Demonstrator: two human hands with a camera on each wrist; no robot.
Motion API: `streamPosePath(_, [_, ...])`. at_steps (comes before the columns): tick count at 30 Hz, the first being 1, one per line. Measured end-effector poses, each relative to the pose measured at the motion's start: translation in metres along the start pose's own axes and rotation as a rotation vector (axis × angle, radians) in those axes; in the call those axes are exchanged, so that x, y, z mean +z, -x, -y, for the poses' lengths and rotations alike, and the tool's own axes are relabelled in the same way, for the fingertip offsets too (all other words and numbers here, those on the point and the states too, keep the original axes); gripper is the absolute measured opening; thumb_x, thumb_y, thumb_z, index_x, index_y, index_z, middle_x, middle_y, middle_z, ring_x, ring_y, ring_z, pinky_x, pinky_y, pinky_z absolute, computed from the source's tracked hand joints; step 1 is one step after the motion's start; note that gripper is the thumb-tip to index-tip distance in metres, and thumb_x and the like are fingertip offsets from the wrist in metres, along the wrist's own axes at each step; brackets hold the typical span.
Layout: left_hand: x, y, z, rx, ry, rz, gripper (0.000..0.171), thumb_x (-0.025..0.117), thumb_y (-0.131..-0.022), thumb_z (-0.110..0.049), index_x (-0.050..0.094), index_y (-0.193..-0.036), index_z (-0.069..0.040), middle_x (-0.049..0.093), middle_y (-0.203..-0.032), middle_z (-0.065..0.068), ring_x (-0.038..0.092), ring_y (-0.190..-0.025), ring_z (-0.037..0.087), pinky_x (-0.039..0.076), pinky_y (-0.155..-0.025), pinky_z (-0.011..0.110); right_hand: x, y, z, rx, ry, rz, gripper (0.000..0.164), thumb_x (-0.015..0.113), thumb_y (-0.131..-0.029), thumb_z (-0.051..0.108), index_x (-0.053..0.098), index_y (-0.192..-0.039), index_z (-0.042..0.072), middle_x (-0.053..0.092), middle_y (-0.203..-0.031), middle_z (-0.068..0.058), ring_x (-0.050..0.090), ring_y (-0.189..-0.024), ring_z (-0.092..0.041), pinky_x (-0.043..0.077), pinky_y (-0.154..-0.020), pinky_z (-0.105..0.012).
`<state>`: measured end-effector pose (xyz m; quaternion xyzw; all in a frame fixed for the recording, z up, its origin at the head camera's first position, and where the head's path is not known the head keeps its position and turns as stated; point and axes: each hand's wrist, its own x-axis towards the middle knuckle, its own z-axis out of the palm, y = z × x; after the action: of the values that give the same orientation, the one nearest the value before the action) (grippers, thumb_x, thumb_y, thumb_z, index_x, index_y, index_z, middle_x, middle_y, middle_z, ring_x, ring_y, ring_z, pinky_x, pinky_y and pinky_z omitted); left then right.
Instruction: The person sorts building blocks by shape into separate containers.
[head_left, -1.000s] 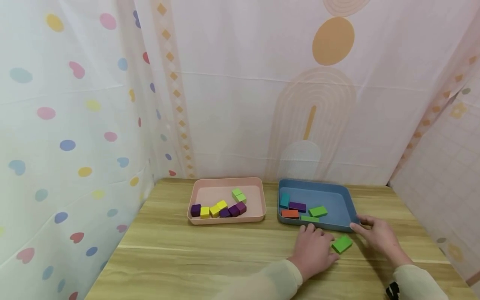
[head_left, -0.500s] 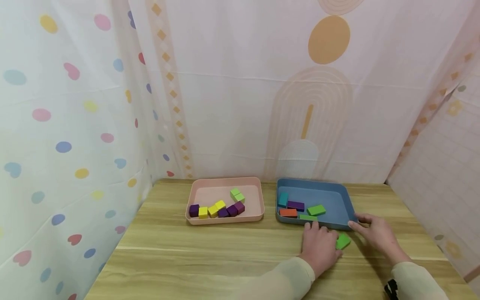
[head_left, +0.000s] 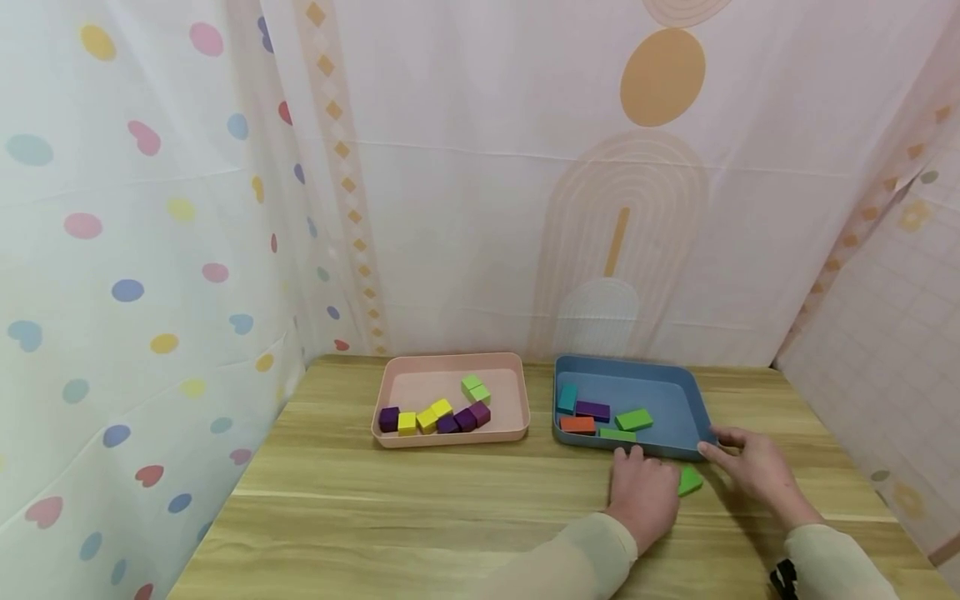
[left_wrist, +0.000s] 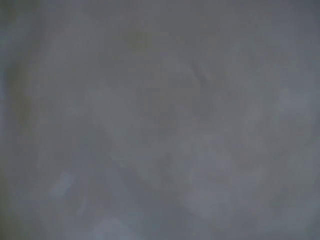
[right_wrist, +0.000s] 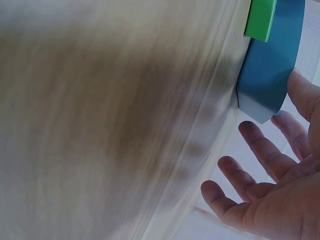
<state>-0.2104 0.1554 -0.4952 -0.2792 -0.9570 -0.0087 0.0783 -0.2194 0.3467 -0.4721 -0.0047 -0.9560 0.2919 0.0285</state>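
Observation:
In the head view a green block [head_left: 690, 481] lies on the table in front of the blue tray [head_left: 667, 392]. My left hand [head_left: 645, 500] covers the block's left part with bent fingers and appears to grip it; its thumb is hidden. Its farther fingertips are close to the tray's front wall. With thumb and forefinger, my right hand [head_left: 761, 471] holds the tray's near right corner. In the right wrist view, the thumb [right_wrist: 302, 92] meets the tray's rim while the other fingers hang loosely curled. The left wrist view is too dark and blurred to read.
Inside the blue tray lie a teal block [head_left: 567, 398], a purple block [head_left: 592, 411], an orange block [head_left: 577, 426] and two green blocks [head_left: 633, 419]. A pink tray [head_left: 420, 377] to the left holds several small cubes. Patterned cloth [head_left: 480, 208] hangs behind the table.
My left hand has shifted right, over the loose green block, and now hides more of it. My right hand has stayed at the tray's corner.

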Motion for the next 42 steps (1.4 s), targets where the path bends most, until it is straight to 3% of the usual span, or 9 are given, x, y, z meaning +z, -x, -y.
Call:
streamPosePath(5, [0.001,0.001,0.004,0.013,0.007,-0.012,0.014,0.066,-0.094,-0.038,0.073,-0.106,-0.04,0.071,-0.099,-0.014,0.057,-0.096,0.016,0.043,-0.089,0.043,0.002,0.0,0.0,-0.01,0.006,-0.008,0.065,0.065,-0.096,0.043,0.057,-0.132,-0.01,0.058,-0.128,-0.031,0.057,-0.111,-0.051,0.048,-0.085,-0.059])
streamPosePath(14, [-0.007,0.01,0.025,0.03,0.079,-0.004,0.017,0.075,-0.085,-0.036,0.074,-0.101,-0.04,0.069,-0.092,-0.015,0.049,-0.086,0.013,0.04,-0.081,0.039,0.003,0.0,-0.001,0.002,0.003,-0.001,0.066,0.064,-0.096,0.044,0.056,-0.133,-0.01,0.058,-0.128,-0.032,0.056,-0.113,-0.051,0.048,-0.085,-0.059])
streamPosePath(23, [-0.028,0.034,0.053,0.183,0.058,-0.003,0.019,0.071,-0.09,-0.038,0.072,-0.109,-0.041,0.068,-0.101,-0.018,0.043,-0.083,0.01,0.036,-0.078,0.034,0.0,0.003,-0.002,0.025,-0.007,0.021,0.07,0.062,-0.096,0.047,0.053,-0.136,-0.009,0.056,-0.131,-0.031,0.054,-0.115,-0.051,0.048,-0.086,-0.059])
streamPosePath(27, [-0.035,0.039,0.068,0.208,0.031,-0.032,0.021,0.07,-0.09,-0.039,0.072,-0.111,-0.04,0.067,-0.103,-0.016,0.044,-0.087,0.01,0.036,-0.08,0.034,-0.001,0.003,-0.003,0.028,-0.01,0.023,0.07,0.062,-0.096,0.048,0.053,-0.136,-0.009,0.056,-0.131,-0.031,0.055,-0.115,-0.051,0.048,-0.086,-0.058])
streamPosePath(31, [-0.041,0.03,0.084,0.149,0.003,-0.088,0.022,0.071,-0.088,-0.039,0.073,-0.11,-0.037,0.069,-0.104,-0.014,0.046,-0.089,0.012,0.037,-0.079,0.035,0.0,0.004,-0.004,0.02,-0.01,0.011,0.068,0.063,-0.096,0.045,0.054,-0.135,-0.009,0.057,-0.129,-0.032,0.056,-0.114,-0.051,0.049,-0.086,-0.058])
streamPosePath(37, [-0.039,-0.001,0.11,-0.022,0.04,-0.178,0.016,0.074,-0.084,-0.03,0.074,-0.099,-0.029,0.07,-0.094,-0.011,0.046,-0.083,0.015,0.037,-0.077,0.036,-0.001,0.005,-0.005,0.018,-0.01,0.007,0.067,0.064,-0.095,0.045,0.055,-0.134,-0.01,0.059,-0.126,-0.032,0.057,-0.112,-0.05,0.049,-0.086,-0.058])
streamPosePath(40, [-0.034,-0.015,0.119,-0.103,0.026,-0.183,0.008,0.075,-0.083,-0.031,0.072,-0.089,-0.027,0.069,-0.086,-0.009,0.048,-0.081,0.017,0.039,-0.075,0.037,-0.002,0.007,-0.005,0.011,-0.005,-0.006,0.066,0.065,-0.095,0.043,0.056,-0.133,-0.01,0.059,-0.125,-0.031,0.058,-0.111,-0.05,0.049,-0.085,-0.058])
streamPosePath(42, [-0.031,-0.022,0.122,-0.148,0.011,-0.162,0.014,0.077,-0.083,-0.038,0.071,-0.087,-0.026,0.069,-0.085,-0.008,0.05,-0.082,0.018,0.041,-0.077,0.039,-0.002,0.008,-0.005,0.002,-0.003,-0.018,0.064,0.066,-0.095,0.042,0.056,-0.132,-0.01,0.06,-0.124,-0.031,0.059,-0.109,-0.049,0.05,-0.085,-0.057])
